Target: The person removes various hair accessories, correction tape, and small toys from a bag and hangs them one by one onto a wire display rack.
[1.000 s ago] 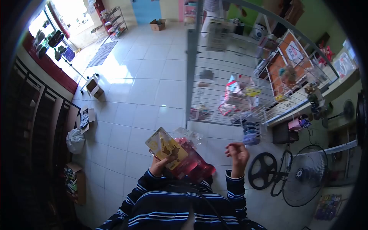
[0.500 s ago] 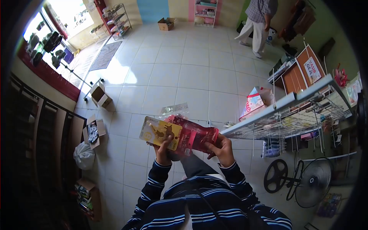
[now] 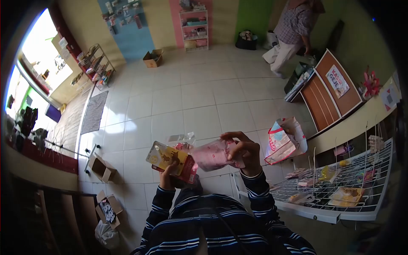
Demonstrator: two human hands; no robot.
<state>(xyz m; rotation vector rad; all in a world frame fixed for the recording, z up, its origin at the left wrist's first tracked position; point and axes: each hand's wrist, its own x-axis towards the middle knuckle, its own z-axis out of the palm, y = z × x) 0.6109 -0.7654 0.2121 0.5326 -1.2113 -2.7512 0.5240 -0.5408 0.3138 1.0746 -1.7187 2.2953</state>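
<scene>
My left hand (image 3: 171, 171) is closed round a yellow and red package (image 3: 172, 159) with dark animal figures on its front. A pink see-through package (image 3: 212, 156) is in my right hand (image 3: 244, 153), whose fingers grip its right end. The pink package's left end meets the yellow and red one. Behind both, a clear plastic wrapper (image 3: 182, 138) sticks up, and what is inside it is hard to make out.
A white and pink bag (image 3: 284, 142) stands right of my hands. Beside it is a wire rack (image 3: 369, 204) with hanging packets. Open boxes (image 3: 102, 170) lie at left. Another person (image 3: 293, 29) is near the orange-brown counter (image 3: 321, 100) at the back right.
My view has swung right, showing more of the rack and back wall. My right hand has risen over the right package's end, and that package now shows a paler pink side.
</scene>
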